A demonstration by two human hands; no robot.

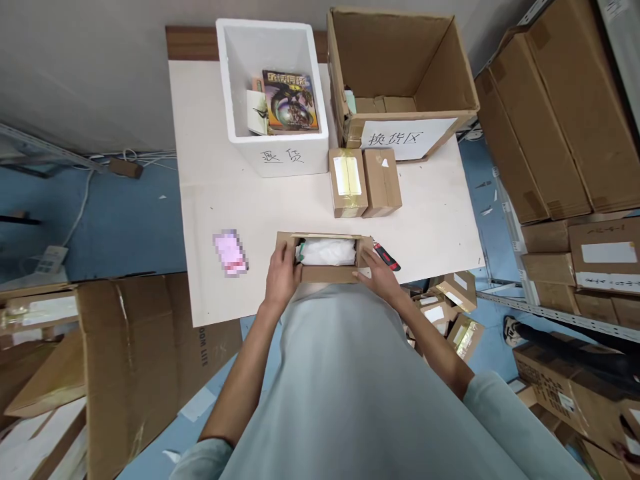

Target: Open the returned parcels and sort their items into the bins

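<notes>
Well left of the open box [327, 274], a pink thing [231, 252], too blurred to make out, lies on the table [265, 207]; it looks out of harm's way. Behind the box and to its left stands the foam bin [295, 160], books [291, 103] inside. At the box's left end, a loosening of the left hand [281, 279] could let that side swing or slip, since the box sits close to the table's near edge. That hand grasps the end, thumb towards the opening, fingers pointing away from the body, its forearm [245, 367] slanting up from the lower left. The white bundle [329, 252] lies in the box between the hands; squeezing the ends too hard could buckle the cardboard or pinch the wrap (it looks thin, though its contents cannot be seen). Behind the box, slightly to its right, two parcels [349, 200] stand side by side, and a hard push away from the body could knock into them. The right hand [383, 275] grasps the box's right end, thumb low at the near corner, fingers over the end, its forearm [435, 333] angling in from the lower right. The knife [387, 257] lies just right of the box, close by that hand; a sideways shift could brush it, and a cut would be the risk if its blade is out, which I can't tell. The carton [400, 117] stands farthest back, right of the box.
</notes>
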